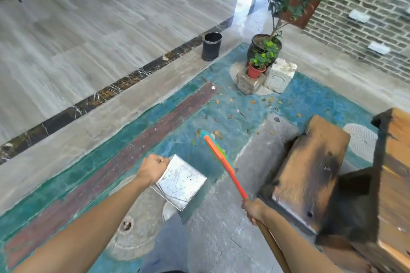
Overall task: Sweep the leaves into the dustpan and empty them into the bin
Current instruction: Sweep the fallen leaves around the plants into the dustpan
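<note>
My left hand (153, 167) grips the handle of a metal dustpan (180, 183), which hangs just above the floor in the middle of the view. My right hand (254, 209) grips the handle of an orange broom (224, 163). The broom's green and blue bristles touch the blue-painted floor near a few leaves. Several dry leaves (230, 115) lie scattered on the blue floor between the broom head and the plant pots. A black cylindrical bin (211, 46) stands upright farther off, at the edge of the tiled floor.
A large dark pot with a tall plant (264, 47) and a small red pot (255, 71) sit on stone blocks (279, 76) beyond the leaves. Wooden benches (310, 170) crowd the right side. A brick wall (366, 17) stands at the far right.
</note>
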`<state>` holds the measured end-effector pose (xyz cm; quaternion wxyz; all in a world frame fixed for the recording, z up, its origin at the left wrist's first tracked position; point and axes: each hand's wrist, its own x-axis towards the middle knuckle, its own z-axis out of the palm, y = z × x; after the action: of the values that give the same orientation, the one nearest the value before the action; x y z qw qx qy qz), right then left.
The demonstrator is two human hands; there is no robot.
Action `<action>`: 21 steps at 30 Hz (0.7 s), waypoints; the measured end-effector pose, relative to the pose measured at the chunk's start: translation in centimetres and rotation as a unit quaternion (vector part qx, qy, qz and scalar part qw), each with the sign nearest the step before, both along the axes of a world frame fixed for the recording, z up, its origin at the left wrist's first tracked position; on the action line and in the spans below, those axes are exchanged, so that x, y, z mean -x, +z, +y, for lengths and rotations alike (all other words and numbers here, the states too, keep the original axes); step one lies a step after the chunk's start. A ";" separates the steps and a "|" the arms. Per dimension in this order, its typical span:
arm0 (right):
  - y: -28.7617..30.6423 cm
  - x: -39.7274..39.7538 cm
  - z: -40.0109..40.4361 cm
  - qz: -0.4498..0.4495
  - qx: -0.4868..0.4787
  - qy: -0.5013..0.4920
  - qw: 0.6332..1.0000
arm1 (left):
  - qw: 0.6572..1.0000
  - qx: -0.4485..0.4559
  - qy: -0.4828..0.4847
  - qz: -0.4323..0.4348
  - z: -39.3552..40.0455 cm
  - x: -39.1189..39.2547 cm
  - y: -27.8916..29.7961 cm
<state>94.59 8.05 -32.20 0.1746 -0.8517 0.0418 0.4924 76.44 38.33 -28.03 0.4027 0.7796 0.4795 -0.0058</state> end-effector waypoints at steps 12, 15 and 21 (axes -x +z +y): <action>-0.5 -13.5 18.3 -0.019 0.015 -0.032 0.999 | 0.998 0.000 -0.052 0.038 19.2 -15.8 -0.1; -0.8 -17.3 21.1 -0.008 0.005 -0.052 0.999 | 0.996 -0.015 -0.067 0.055 22.8 -20.2 -0.7; -3.8 -28.5 27.7 0.003 0.013 -0.045 0.999 | 0.996 -0.025 -0.058 0.058 31.4 -29.6 -2.7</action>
<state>123.05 35.79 -36.01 0.1847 -0.8497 0.0869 0.4862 106.02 69.77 -30.74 0.3533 0.8141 0.4566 -0.0623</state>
